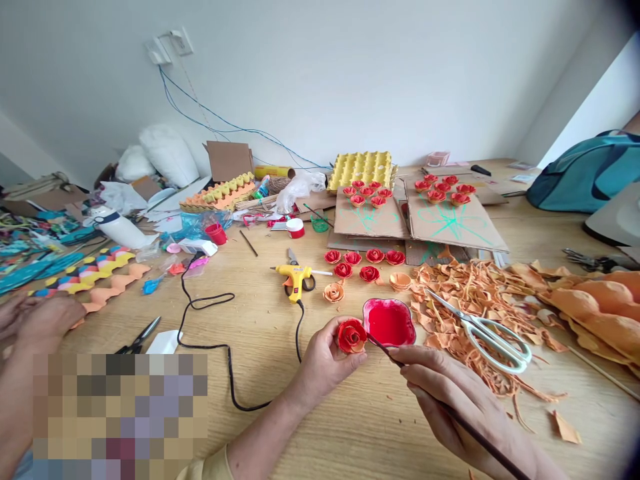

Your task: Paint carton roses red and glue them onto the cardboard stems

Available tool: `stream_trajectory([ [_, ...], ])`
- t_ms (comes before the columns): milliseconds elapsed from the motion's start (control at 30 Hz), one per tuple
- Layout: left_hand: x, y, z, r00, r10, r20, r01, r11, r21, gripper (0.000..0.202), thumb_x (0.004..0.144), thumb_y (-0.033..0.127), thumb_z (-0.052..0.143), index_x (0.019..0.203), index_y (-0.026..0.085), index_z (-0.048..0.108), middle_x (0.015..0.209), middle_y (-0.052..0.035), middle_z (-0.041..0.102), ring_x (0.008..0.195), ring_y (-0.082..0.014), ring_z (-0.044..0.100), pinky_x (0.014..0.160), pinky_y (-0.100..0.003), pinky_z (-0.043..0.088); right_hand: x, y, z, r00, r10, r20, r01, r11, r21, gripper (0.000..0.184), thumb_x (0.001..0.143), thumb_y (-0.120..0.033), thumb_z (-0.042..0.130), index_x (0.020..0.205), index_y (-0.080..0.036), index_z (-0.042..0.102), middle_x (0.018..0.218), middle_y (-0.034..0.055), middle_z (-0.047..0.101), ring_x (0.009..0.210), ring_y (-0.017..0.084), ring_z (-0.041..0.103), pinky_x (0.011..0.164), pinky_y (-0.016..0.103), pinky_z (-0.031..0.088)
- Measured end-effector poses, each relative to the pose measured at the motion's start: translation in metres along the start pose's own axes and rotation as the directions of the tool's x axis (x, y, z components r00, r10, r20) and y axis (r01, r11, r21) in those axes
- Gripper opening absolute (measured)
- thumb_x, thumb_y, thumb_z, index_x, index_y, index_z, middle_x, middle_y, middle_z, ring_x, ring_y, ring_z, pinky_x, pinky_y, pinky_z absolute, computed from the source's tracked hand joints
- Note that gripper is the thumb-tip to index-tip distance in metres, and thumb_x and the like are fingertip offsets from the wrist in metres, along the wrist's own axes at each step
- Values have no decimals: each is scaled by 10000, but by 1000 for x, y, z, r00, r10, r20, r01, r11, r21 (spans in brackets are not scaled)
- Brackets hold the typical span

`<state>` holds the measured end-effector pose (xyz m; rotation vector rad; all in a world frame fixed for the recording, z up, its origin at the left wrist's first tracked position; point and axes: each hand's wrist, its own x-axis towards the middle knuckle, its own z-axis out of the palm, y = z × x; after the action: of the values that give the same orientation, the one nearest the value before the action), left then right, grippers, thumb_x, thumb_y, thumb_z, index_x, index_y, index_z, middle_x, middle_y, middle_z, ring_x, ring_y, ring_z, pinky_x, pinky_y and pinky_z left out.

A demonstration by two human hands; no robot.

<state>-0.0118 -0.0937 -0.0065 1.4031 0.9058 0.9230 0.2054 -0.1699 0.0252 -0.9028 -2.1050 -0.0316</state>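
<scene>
My left hand (pixel 323 363) is closed round a small rose (pixel 351 335) made of egg-carton paper, painted red with some orange showing. My right hand (pixel 450 393) pinches a thin dark paintbrush (pixel 440 407) whose tip touches the rose's right side. Just behind them sits a small cup of red paint (pixel 389 323). Several finished red roses (pixel 363 260) lie in a loose row further back, beside two unpainted orange ones (pixel 333 292).
White-handled scissors (pixel 493 333) rest on a heap of orange carton scraps (pixel 475 293) to the right. A yellow glue gun (pixel 295 277) with black cord lies centre. Cardboard sheets with roses (pixel 453 220) and a yellow egg tray (pixel 360 168) stand behind. Another person's hands (pixel 40 320) are at left.
</scene>
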Motion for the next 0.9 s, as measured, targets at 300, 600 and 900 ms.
stream_trajectory([
  [300,3,-3,-1,997,-57,-45,51,991,-123,483,687,369,880,1059,161,651,997,-49,693,935,-196,638,928,-324,512,-5,-1,0,999,28,22,-29,998,54,230,968,-22,478,1118,-149,596,1109,128,726,967,132,708,835,210,565],
  [600,-2,7,1,991,-136,7,133,959,-249,538,662,354,925,1103,169,679,997,-29,695,895,-163,622,913,-293,492,-9,4,1,996,64,-61,-61,997,52,265,971,-34,495,1186,-154,592,1164,142,725,1002,129,723,859,197,567],
  [900,0,5,1,995,-102,-7,97,956,-277,543,662,369,934,1093,176,666,1017,-37,711,920,-160,628,941,-294,479,-12,2,5,988,142,-59,-133,981,140,270,972,-61,517,1208,-179,575,1120,113,724,992,138,726,852,215,586],
])
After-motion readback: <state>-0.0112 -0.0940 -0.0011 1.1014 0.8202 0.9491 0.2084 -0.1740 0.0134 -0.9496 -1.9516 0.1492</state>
